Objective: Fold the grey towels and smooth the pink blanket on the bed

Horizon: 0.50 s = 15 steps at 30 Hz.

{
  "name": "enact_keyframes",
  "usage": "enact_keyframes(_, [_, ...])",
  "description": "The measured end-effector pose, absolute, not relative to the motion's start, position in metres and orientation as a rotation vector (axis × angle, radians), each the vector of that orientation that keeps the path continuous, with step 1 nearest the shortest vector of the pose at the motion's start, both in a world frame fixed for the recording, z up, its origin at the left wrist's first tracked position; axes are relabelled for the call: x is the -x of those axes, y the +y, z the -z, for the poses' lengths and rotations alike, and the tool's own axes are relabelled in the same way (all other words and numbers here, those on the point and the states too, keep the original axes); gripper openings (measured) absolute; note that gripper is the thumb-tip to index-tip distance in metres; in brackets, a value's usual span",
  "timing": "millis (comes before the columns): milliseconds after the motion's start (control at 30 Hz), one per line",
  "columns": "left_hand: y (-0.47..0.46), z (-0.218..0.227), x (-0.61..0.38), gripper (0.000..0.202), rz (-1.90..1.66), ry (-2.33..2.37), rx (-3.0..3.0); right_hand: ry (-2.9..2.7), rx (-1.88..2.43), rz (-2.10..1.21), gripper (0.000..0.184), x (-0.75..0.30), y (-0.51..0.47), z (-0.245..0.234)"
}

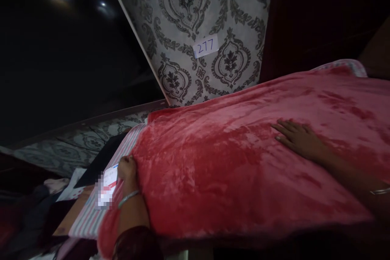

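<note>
A plush red blanket lies spread over a striped sheet. At the blanket's left edge, my left hand is closed on the fabric, knuckles up; the fingertips are hidden. Right beside that hand a lit phone rests on the striped sheet, its lower part blurred out. My right hand lies flat on the blanket toward the right, fingers stretched and slightly apart. The pile shows lighter and darker patches between the hands.
Behind the blanket stands a wall with patterned wallpaper and a paper label reading 277. A large dark glossy screen is on the left. Dark wood rises at the right. Clothes lie heaped at the lower left.
</note>
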<state>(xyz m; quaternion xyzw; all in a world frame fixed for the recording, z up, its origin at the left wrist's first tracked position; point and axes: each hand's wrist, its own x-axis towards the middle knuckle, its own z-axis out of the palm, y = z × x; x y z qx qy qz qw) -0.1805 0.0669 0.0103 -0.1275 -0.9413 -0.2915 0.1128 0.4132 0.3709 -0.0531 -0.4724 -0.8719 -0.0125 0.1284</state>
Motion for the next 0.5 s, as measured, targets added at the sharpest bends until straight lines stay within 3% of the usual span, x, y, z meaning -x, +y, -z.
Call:
enact_keyframes(233, [0.066,-0.01,0.172,0.038,0.914,-2.672,0.511,-2.513,1.374,0.036,0.074,-0.413,0.37,0.055])
enact_keyframes(500, [0.056,-0.007,0.175,0.027,1.409,-2.559,0.796,-2.494,1.323,0.064,0.077,-0.418,0.38,0.072])
